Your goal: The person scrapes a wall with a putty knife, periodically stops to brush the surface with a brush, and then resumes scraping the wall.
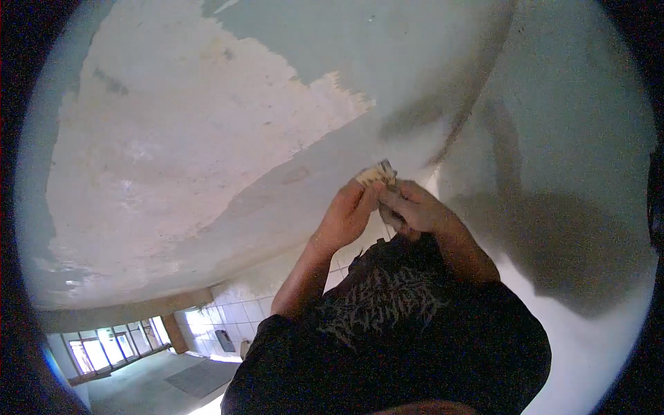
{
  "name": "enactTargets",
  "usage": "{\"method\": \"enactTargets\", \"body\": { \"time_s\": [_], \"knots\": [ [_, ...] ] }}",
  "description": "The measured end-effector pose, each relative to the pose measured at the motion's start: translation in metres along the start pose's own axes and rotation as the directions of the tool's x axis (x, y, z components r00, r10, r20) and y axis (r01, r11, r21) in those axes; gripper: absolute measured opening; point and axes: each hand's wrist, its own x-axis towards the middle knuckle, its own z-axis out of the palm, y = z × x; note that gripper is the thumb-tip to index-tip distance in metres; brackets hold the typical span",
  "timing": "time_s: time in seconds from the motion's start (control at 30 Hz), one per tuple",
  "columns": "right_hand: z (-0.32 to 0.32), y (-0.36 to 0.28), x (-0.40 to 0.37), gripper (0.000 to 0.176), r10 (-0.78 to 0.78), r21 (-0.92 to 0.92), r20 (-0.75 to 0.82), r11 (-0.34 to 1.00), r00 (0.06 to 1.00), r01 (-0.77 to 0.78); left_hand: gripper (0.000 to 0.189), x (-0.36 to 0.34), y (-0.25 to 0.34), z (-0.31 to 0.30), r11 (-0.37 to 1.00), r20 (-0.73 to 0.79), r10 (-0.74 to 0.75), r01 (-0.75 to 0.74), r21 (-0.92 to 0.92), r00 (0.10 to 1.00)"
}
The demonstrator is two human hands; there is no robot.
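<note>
Close together in front of the black T-shirt, both hands meet around a small folded pale-yellow sheet with dark marks, which looks like sandpaper. My left hand is closed, pinching the sheet from the left side. From the right, my right hand is closed too, its fingers pressed against the same sheet and touching the left hand. Part of the sheet is hidden by the fingers. A darker patch under the right fingers is too blurred to make out.
A grey-green surface with a large pale, rough-edged patch curves overhead and to the left. A corner line runs beside a shadowed wall. Lower left are white tiles, a barred window and the floor.
</note>
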Motion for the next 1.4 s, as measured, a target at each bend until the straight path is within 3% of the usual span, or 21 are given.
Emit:
{"method": "enactTargets", "body": {
  "time_s": [0.07, 0.1, 0.13, 0.17, 0.2, 0.27, 0.4, 0.5, 0.63, 0.7, 0.8, 0.83, 0.9, 0.97, 1.07, 1.13, 1.23, 1.3, 1.4],
  "knots": [
    [0.008, -0.055, 0.0, 0.028, 0.063, -0.017, -0.111, 0.998, 0.992, -0.065, 0.027, 0.009, 0.018, -0.008, 0.999, -0.147, 0.027, -0.022, 0.035, 0.989],
    [0.005, -0.06, 0.006, 0.028, 0.062, -0.008, -0.106, 0.998, 0.992, -0.063, 0.027, 0.013, 0.026, -0.006, 0.999, -0.146, 0.02, -0.014, 0.042, 0.989],
    [0.003, -0.064, 0.012, 0.029, -0.022, 0.044, -0.111, 0.999, 0.994, 0.027, 0.028, 0.017, 0.034, -0.003, 0.987, -0.353, 0.158, -0.146, 0.061, 0.922],
    [0.002, -0.07, 0.019, 0.03, -0.105, 0.095, -0.119, 0.989, 0.987, 0.116, 0.028, 0.022, 0.042, -0.005, 0.957, -0.54, 0.284, -0.269, 0.109, 0.792],
    [0.004, -0.079, 0.02, 0.03, -0.107, 0.099, -0.112, 0.988, 0.988, 0.118, 0.034, 0.017, 0.05, -0.007, 0.938, -0.596, 0.339, -0.213, 0.272, 0.728],
    [0.007, -0.098, 0.021, 0.029, -0.151, 0.137, -0.155, 0.975, 0.976, 0.172, 0.045, 0.015, 0.055, -0.018, 0.653, -0.382, 0.635, -0.202, 0.73, 0.672],
    [0.002, -0.057, 0.055, 0.031, -0.278, 0.048, -0.187, 0.955, 0.942, 0.291, 0.058, 0.026, 0.054, -0.011, 0.596, -0.304, 0.609, -0.169, 0.785, 0.733],
    [0.001, -0.051, 0.062, 0.032, -0.306, 0.194, -0.2, 0.919, 0.931, 0.344, 0.064, 0.029, 0.051, -0.007, 0.46, -0.271, 0.437, 0.046, 0.887, 0.858],
    [-0.004, -0.055, 0.06, 0.036, -0.305, 0.094, -0.221, 0.939, 0.926, 0.332, 0.066, 0.035, 0.05, -0.003, 0.448, -0.283, 0.388, 0.089, 0.889, 0.877],
    [-0.004, -0.059, 0.051, 0.038, -0.268, 0.063, -0.227, 0.955, 0.936, 0.289, 0.067, 0.033, 0.057, -0.001, 0.557, -0.321, 0.47, 0.006, 0.831, 0.822],
    [-0.005, -0.066, 0.055, 0.036, -0.422, 0.004, -0.138, 0.904, 0.896, 0.427, 0.068, 0.037, 0.048, 0.003, 0.532, -0.331, 0.504, 0.015, 0.847, 0.798],
    [-0.001, -0.059, 0.059, 0.035, -0.481, 0.018, -0.189, 0.87, 0.856, 0.493, 0.062, 0.034, 0.05, 0.006, 0.511, -0.328, 0.433, 0.071, 0.856, 0.84],
    [-0.003, -0.06, 0.063, 0.033, -0.545, 0.026, -0.243, 0.823, 0.802, 0.567, 0.061, 0.036, 0.048, 0.005, 0.499, -0.328, 0.452, 0.07, 0.864, 0.83],
    [-0.007, -0.061, 0.057, 0.033, -0.45, 0.028, -0.117, 0.89, 0.885, 0.456, 0.059, 0.036, 0.047, 0.005, 0.507, -0.332, 0.505, 0.038, 0.861, 0.797],
    [-0.007, -0.049, 0.061, 0.035, -0.404, 0.121, -0.108, 0.902, 0.909, 0.415, 0.067, 0.037, 0.041, 0.006, 0.507, -0.328, 0.531, 0.017, 0.862, 0.781],
    [-0.002, -0.061, 0.057, 0.033, -0.486, 0.066, -0.166, 0.863, 0.858, 0.501, 0.066, 0.035, 0.041, 0.006, 0.504, -0.314, 0.517, 0.013, 0.864, 0.796],
    [-0.007, -0.051, 0.062, 0.032, -0.374, 0.013, -0.167, 0.924, 0.912, 0.381, 0.066, 0.036, 0.042, 0.007, 0.508, -0.33, 0.548, 0.007, 0.862, 0.768],
    [-0.01, -0.042, 0.075, 0.031, -0.573, -0.145, -0.174, 0.819, 0.801, 0.554, 0.057, 0.037, 0.055, 0.005, 0.479, -0.33, 0.512, 0.056, 0.876, 0.793],
    [-0.006, -0.041, 0.063, 0.029, -0.511, -0.049, -0.193, 0.858, 0.838, 0.512, 0.064, 0.034, 0.04, 0.009, 0.487, -0.321, 0.574, 0.001, 0.873, 0.753]
  ]
}}
